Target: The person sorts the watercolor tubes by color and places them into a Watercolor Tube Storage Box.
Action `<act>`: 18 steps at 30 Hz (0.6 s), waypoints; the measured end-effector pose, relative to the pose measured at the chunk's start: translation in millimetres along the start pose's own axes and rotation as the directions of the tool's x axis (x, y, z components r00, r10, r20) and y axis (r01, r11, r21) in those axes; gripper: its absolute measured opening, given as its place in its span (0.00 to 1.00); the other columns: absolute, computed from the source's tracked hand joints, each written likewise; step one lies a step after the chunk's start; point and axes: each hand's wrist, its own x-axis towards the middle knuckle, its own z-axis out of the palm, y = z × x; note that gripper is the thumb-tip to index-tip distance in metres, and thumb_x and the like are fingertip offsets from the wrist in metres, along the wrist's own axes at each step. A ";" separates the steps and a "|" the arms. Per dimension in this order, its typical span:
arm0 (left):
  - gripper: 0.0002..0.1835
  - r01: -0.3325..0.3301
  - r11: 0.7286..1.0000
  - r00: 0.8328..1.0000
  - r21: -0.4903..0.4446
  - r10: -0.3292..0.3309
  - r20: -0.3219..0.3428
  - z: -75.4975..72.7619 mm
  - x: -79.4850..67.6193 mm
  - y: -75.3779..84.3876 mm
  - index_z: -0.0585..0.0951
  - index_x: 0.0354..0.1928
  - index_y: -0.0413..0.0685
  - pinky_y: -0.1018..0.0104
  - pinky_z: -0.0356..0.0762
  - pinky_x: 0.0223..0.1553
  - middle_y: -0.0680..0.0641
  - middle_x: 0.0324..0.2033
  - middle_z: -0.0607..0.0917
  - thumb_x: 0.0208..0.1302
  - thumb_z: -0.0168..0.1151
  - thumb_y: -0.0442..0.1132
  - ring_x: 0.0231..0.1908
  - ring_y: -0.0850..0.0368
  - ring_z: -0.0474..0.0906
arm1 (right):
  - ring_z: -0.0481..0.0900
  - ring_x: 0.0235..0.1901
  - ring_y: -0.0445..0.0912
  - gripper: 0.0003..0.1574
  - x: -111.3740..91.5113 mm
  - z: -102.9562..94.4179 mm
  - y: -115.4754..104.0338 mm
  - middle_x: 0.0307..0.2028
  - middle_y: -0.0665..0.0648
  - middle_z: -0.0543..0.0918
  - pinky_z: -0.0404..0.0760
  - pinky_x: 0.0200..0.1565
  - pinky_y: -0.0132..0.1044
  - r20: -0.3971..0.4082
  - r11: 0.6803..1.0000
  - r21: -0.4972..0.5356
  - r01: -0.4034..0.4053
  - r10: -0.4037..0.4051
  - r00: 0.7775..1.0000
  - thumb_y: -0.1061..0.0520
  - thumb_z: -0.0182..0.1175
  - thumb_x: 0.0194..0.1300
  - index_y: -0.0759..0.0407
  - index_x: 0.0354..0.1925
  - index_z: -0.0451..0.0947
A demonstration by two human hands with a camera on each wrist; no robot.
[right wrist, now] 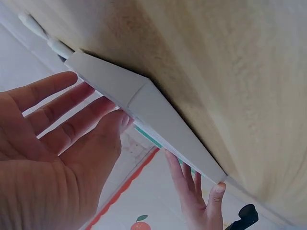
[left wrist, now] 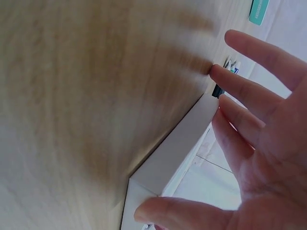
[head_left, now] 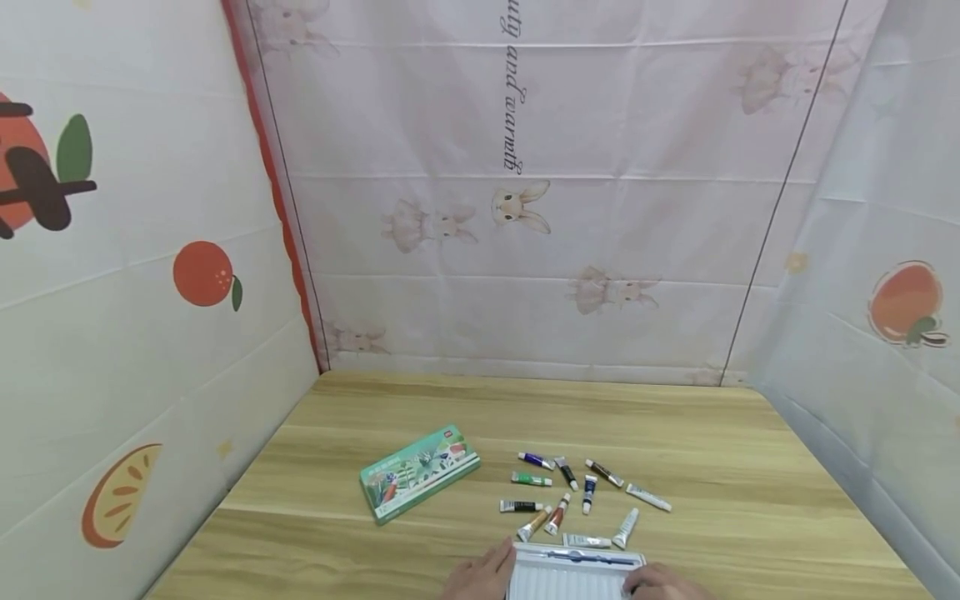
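Note:
A shallow white plastic tray (head_left: 564, 584) with ribbed grooves lies at the table's near edge. In a slot along its far side rests a slim dark-blue paintbrush (head_left: 591, 557). At the tray's left side is my left hand (head_left: 480, 575), its fingers spread and fairly straight; in the left wrist view some fingertips meet the far corner and the thumb (left wrist: 175, 212) is on the near corner. My right hand (head_left: 666, 582) holds the tray's right rim, fingers over the edge and thumb (right wrist: 112, 127) at the rim. Its fingertips are partly hidden behind the tray wall.
Several paint tubes lie scattered beyond the tray, among them a green tube (head_left: 531, 479), a purple tube (head_left: 536, 460) and a white tube (head_left: 587, 541). A flat teal box (head_left: 420, 472) lies to the left on the wooden table (head_left: 300, 533). Printed cloth walls enclose the table.

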 end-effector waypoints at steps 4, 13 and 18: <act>0.44 -0.010 1.000 0.999 -0.007 0.010 -0.036 1.3 -1.5 0.0 0.61 0.56 0.44 0.61 0.66 0.42 0.49 0.56 0.59 0.43 0.43 0.69 0.52 0.56 0.59 | 0.70 0.32 0.40 0.07 6.0 -7.5 -3.2 0.32 0.51 0.73 0.68 0.30 0.24 0.029 0.996 -0.018 -0.092 0.093 0.995 0.61 0.60 0.42 0.52 0.25 0.75; 0.43 -0.032 0.999 0.998 -0.016 0.032 -0.048 1.5 -2.9 -2.0 0.61 0.56 0.44 0.63 0.67 0.41 0.48 0.56 0.60 0.44 0.42 0.69 0.51 0.55 0.60 | 0.71 0.33 0.42 0.10 23.4 -26.5 1.2 0.33 0.50 0.74 0.73 0.30 0.32 0.091 0.925 -0.117 -0.362 0.373 0.923 0.66 0.59 0.42 0.54 0.27 0.77; 0.44 -0.040 0.999 0.998 -0.011 0.040 -0.052 2.2 -1.9 -2.6 0.61 0.56 0.43 0.63 0.67 0.41 0.48 0.56 0.60 0.43 0.41 0.70 0.52 0.55 0.60 | 0.72 0.35 0.42 0.13 33.4 -25.9 15.8 0.33 0.49 0.74 0.73 0.32 0.33 0.193 0.847 -0.072 -0.527 0.530 0.826 0.69 0.54 0.47 0.53 0.29 0.77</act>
